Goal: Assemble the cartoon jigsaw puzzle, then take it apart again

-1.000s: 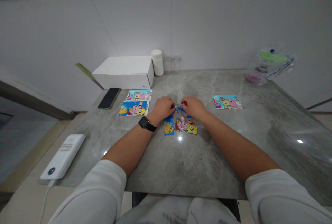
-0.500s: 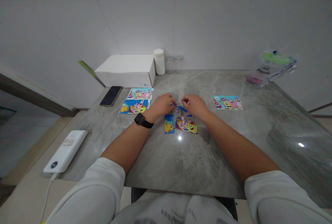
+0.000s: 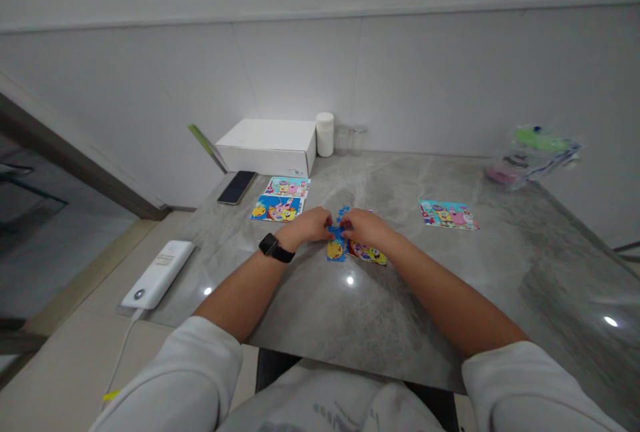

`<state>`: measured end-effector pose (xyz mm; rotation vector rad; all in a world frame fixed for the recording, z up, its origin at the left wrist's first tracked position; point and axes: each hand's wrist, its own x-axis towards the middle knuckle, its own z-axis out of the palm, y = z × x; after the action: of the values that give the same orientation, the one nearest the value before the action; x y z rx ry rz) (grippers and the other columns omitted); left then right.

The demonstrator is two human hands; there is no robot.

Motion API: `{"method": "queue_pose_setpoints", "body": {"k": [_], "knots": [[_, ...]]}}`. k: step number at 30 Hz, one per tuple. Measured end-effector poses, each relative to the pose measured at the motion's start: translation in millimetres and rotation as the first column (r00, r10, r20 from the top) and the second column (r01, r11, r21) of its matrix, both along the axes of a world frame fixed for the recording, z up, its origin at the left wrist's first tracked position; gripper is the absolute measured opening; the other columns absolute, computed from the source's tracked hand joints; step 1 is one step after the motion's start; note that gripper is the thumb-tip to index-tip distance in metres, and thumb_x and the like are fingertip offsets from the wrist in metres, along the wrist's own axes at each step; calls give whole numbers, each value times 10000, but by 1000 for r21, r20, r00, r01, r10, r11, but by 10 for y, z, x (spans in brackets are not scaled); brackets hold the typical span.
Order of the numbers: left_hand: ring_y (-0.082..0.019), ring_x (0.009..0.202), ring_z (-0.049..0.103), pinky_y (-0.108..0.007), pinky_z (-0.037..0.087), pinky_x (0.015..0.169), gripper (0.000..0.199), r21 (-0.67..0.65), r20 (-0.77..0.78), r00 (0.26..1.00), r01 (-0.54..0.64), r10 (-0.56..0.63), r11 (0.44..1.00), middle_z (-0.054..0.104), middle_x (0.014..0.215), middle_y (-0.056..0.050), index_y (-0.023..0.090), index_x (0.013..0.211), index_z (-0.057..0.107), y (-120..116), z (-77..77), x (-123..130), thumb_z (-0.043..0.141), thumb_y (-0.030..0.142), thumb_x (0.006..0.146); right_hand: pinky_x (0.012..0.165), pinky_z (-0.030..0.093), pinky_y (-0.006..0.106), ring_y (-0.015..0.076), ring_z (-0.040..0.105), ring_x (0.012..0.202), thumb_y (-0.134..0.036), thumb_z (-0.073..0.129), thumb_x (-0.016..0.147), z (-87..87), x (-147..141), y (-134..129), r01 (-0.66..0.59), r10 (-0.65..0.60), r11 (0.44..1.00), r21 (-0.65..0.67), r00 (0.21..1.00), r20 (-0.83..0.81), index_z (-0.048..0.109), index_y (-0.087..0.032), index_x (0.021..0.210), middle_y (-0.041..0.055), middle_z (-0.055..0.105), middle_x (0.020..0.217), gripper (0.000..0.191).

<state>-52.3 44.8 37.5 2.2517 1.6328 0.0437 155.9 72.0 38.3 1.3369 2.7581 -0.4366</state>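
Note:
My left hand (image 3: 316,224), with a black watch on its wrist, has its fingers closed at the upper left edge of a small joined strip of jigsaw puzzle (image 3: 337,251), blue with a yellow figure. From the other side, my right hand (image 3: 363,227) pinches at the strip's top, on a blue jigsaw puzzle piece (image 3: 337,232) partly hidden by the fingers. Under the right hand lies a larger joined puzzle section (image 3: 371,254), its upper part covered. Several loose blue pieces (image 3: 343,211) lie just beyond the fingertips.
Two picture cards (image 3: 287,187) (image 3: 277,208) lie left, beside a phone (image 3: 237,188). Behind are a white box (image 3: 265,145), a white bottle (image 3: 325,135) and two clear glasses (image 3: 359,141). Another picture card (image 3: 449,215) and a plastic bag (image 3: 530,155) are right; a power bank (image 3: 159,273) sits at the left edge.
My right hand has moved left and nearer, close against my left hand at the top of the blue strip. It now covers part of the larger section. The camera view has tilted up.

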Motion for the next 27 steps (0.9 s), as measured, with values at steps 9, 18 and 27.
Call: {"method": "queue_pose_setpoints", "body": {"k": [9,18,27], "knots": [[-195,863,664,-265,445,709,245,32,99,995,-38,35,999,748,1004,-46,184,994,719,-60,-3,-2,816,291,797,779,473,250,206,714,971,-219,771,849,31,-171,90,22,-21,995,-95,1000,15,772,-221,1019,42,790,1047,170],[-175,802,686,-247,472,716,194,-57,255,967,13,2,998,775,901,-22,196,1011,780,46,5,-14,713,219,830,741,487,235,166,713,849,-205,696,899,74,-13,273,63,-86,971,-229,992,-88,801,-220,1081,19,803,964,210],[-176,798,687,-245,508,697,245,-185,454,889,29,59,982,774,916,-31,168,1027,757,254,-38,-68,686,308,837,793,492,251,188,722,912,-346,722,929,62,46,303,15,-43,988,-151,983,-180,817,-233,1073,34,810,1023,206]]}}
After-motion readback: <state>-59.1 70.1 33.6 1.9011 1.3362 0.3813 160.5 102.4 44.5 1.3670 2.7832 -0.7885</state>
